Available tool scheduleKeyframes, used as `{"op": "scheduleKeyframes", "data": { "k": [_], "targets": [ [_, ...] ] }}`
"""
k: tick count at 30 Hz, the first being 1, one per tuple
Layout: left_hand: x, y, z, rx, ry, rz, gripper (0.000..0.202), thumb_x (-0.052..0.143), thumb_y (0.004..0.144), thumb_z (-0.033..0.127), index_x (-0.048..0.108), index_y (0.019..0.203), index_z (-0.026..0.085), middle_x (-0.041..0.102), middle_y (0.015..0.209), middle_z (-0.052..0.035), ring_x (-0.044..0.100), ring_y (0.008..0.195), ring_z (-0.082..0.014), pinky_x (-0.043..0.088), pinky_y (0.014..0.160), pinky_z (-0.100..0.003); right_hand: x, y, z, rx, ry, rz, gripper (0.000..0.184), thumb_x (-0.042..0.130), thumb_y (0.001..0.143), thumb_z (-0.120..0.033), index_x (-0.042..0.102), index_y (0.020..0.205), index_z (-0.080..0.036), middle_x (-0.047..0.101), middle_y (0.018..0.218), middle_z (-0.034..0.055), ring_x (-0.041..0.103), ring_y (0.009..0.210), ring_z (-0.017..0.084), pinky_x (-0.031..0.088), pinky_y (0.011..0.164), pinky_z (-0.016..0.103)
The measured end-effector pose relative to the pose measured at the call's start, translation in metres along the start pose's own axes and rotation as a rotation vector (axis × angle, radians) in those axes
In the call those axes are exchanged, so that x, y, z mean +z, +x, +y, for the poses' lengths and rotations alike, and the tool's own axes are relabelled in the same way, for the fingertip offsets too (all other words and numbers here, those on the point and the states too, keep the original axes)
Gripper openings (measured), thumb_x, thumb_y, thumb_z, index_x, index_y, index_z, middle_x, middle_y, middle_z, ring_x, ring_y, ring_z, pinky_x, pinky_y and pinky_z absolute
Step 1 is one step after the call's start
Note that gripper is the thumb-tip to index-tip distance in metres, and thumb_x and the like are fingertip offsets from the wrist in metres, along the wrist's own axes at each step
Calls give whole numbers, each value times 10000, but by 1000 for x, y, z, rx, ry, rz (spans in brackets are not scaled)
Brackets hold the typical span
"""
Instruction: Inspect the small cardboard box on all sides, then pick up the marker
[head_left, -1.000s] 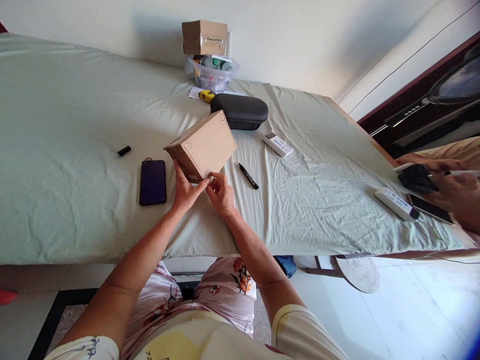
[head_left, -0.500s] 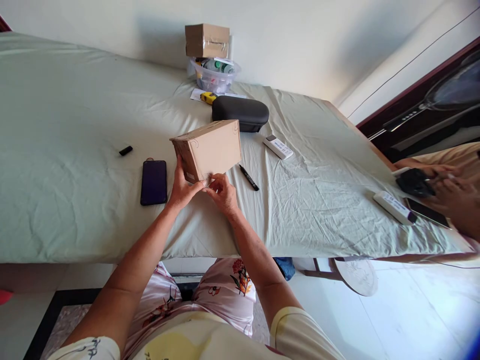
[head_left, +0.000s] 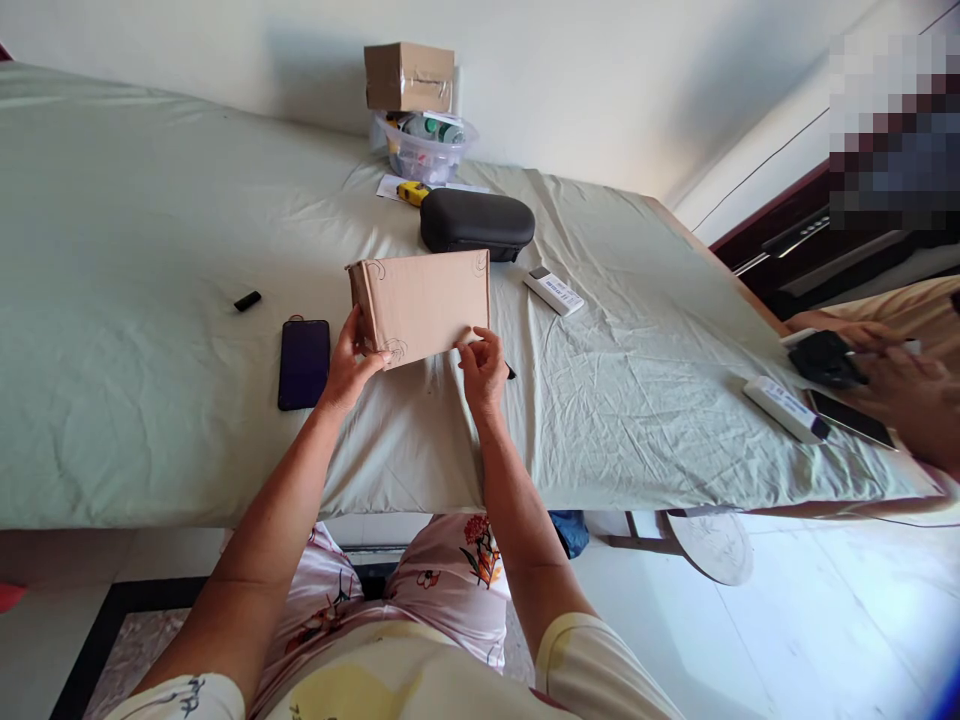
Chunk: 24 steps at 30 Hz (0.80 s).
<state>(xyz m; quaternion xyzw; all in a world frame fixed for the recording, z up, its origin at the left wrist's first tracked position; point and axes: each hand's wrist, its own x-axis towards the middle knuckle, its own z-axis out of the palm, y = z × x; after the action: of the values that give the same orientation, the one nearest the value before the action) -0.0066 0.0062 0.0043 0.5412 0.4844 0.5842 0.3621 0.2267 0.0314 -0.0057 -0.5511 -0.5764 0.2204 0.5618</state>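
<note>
gripping the closed cardboard box [head_left: 424, 303], left hand [head_left: 346, 365] and right hand [head_left: 484, 368]; contents hidden.

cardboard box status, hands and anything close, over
Left hand grips cardboard box at lower left corner, right hand pinches lower right. Box upright, broad face to camera. Black phone beside left hand, pen behind right.

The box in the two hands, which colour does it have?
Light brown cardboard; the box has small curly marks at corners. Head view.
</note>
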Motion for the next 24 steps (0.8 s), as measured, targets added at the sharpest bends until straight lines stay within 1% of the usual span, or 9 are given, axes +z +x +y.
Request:
{"op": "scheduleKeyframes", "data": {
  "k": [2, 4, 7, 11, 14, 16, 19, 21, 24],
  "targets": [
    [-2, 2, 0, -2, -127, -22, 905, 672, 739, 378, 449, 1607, 247, 565, 1615, -125, 601, 1438, -307, 586, 1110, -440, -3, 3, 1, 23, 1, 65, 440, 691, 917, -488, 611, 1262, -226, 670, 746, -42, 600, 621, 136, 513, 681, 307],
    [-3, 4, -2, 6, -216, -31, 847, 691, 734, 380, 520, 1550, 232, 613, 1567, -117, 607, 1422, -301, 567, 1120, -428, -7, 6, 1, 61, 7, 122, 473, 708, 912, -485, 599, 1289, -221, 654, 719, -57, 591, 606, 130, 508, 684, 305],
    [-4, 6, -6, 25, -308, -28, 747, 714, 739, 359, 606, 1469, 244, 678, 1492, -83, 616, 1404, -289, 546, 1128, -416, -11, 7, -1, 108, 54, 167, 468, 714, 909, -522, 608, 1249, -219, 644, 705, -65, 588, 594, 119, 509, 673, 293],
    [-5, 7, -9, 26, -367, -16, 666, 709, 755, 366, 663, 1410, 250, 712, 1453, -62, 622, 1406, -290, 543, 1132, -417, -14, 8, -4, 104, 144, 170, 454, 680, 896, -635, 632, 1068, -218, 650, 718, -40, 578, 585, 109, 487, 608, 274],
    [-5, 8, -10, -31, -347, -16, 594, 662, 824, 453, 680, 1378, 239, 731, 1426, -74, 638, 1394, -310, 571, 1108, -447, -14, 8, -8, 82, 209, 143, 480, 652, 889, -705, 611, 916, -227, 622, 690, -38, 561, 571, 103, 468, 567, 261],
    [-4, 9, -13, -69, -331, -3, 551, 598, 892, 536, 693, 1341, 232, 735, 1420, -83, 622, 1425, -319, 555, 1148, -482, -13, 7, -10, 72, 231, 126, 501, 646, 889, -731, 593, 875, -234, 593, 652, -48, 547, 560, 103, 458, 555, 257],
    [0, 11, -20, -61, -284, 56, 591, 519, 946, 675, 709, 1281, 228, 715, 1451, -95, 544, 1519, -304, 437, 1285, -504, -13, 5, -13, 54, 223, 96, 511, 641, 898, -744, 577, 852, -240, 553, 606, -63, 515, 539, 99, 436, 549, 253],
    [1, 11, -23, -35, -235, 88, 673, 473, 952, 770, 698, 1295, 237, 684, 1499, -99, 517, 1545, -289, 372, 1331, -498, -13, 4, -14, 39, 214, 91, 511, 637, 904, -743, 571, 839, -240, 523, 581, -74, 486, 522, 95, 414, 546, 253],
    [2, 7, -20, -7, -146, 109, 782, 446, 936, 857, 657, 1365, 238, 653, 1537, -119, 549, 1516, -296, 384, 1320, -500, -13, 3, -14, 27, 184, 98, 506, 630, 913, -731, 567, 815, -239, 487, 561, -80, 458, 519, 96, 391, 554, 255]
  ]
}}
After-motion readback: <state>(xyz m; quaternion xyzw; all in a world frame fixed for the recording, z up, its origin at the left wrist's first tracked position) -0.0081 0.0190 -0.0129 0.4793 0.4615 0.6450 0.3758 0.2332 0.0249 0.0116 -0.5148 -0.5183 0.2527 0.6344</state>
